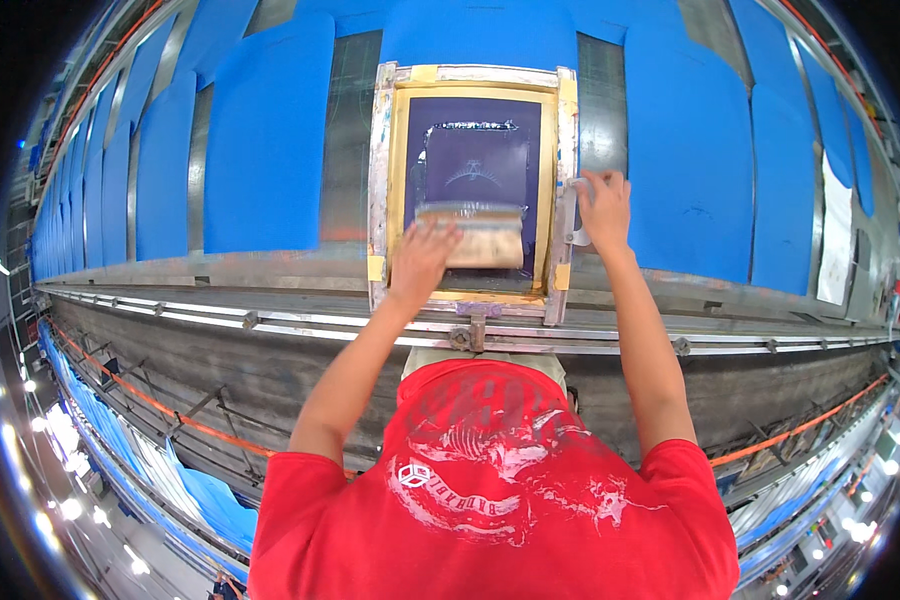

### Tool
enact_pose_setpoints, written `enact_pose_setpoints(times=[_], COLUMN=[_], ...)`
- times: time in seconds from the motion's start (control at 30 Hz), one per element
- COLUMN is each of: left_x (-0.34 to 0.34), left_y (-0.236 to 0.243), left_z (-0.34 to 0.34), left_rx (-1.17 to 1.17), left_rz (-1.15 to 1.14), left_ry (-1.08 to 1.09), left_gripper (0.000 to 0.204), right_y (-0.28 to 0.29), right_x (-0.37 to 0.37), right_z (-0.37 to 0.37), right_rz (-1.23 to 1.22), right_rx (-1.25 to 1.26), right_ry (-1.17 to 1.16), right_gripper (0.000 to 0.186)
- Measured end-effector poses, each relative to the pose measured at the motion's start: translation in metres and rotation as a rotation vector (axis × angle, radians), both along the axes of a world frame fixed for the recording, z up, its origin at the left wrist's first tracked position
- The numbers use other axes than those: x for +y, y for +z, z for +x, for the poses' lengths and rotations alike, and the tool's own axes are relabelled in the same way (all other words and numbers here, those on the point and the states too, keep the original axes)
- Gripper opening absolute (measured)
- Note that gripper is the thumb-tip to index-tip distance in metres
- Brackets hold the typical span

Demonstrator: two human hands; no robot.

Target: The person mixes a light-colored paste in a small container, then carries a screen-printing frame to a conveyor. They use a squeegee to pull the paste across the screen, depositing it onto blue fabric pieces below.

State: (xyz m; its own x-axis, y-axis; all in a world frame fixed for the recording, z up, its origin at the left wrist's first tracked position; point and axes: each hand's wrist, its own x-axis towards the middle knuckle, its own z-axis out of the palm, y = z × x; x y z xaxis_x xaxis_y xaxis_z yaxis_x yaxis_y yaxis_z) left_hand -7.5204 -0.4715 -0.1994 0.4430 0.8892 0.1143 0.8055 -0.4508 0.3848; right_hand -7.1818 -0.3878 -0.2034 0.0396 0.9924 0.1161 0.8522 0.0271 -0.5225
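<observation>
A screen printing frame (562, 130) lies flat on the long table in front of me. Yellow tape lines its inner edge, and its mesh (475, 150) is dark purple with a pale curved design in the middle. Across the near part of the mesh stands a squeegee (490, 247) with a wooden handle, slightly blurred. My left hand (425, 255) is closed around the squeegee's left end. Beyond it, a dark wet line of ink crosses the far end of the mesh. At the frame's right side, my right hand (603, 205) has its fingers curled onto the edge.
Blue fabric panels (270, 140) lie along the table on both sides, with grey table surface between them. A white piece (835, 235) lies far right. A metal rail (350, 327) runs along the table's near edge. Orange-edged racks with blue sheets stand behind me.
</observation>
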Motion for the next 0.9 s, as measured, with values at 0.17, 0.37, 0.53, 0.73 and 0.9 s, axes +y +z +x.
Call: enact_pose_setpoints(times=[0.17,0.37,0.53,0.73,0.9], left_x=[0.146,0.19,0.076,0.067,0.18], left_y=[0.023,0.015,0.003,0.019,0.033], left_z=[0.002,0.025,0.01,0.003,0.022], left_rx=[-0.157,-0.109,-0.099,-0.128,-0.232], left_rz=[-0.275,-0.218,-0.04,-0.117,-0.107], left_ry=[0.082,0.074,0.043,-0.008,0.073], left_gripper=[0.038,0.041,0.035,0.046,0.036], right_y=[0.083,0.022,0.013,0.026,0.033], right_x=[0.056,0.08,-0.029,-0.04,0.071], right_z=[-0.071,-0.09,-0.103,-0.098,-0.082], right_rz=[-0.063,0.002,0.039,-0.025,0.106], right_rx=[-0.031,0.0,0.069,0.133,0.105], right_ry=[0.431,0.337,0.336,0.354,0.319], right_gripper=[0.046,0.036,0.048,0.048,0.038])
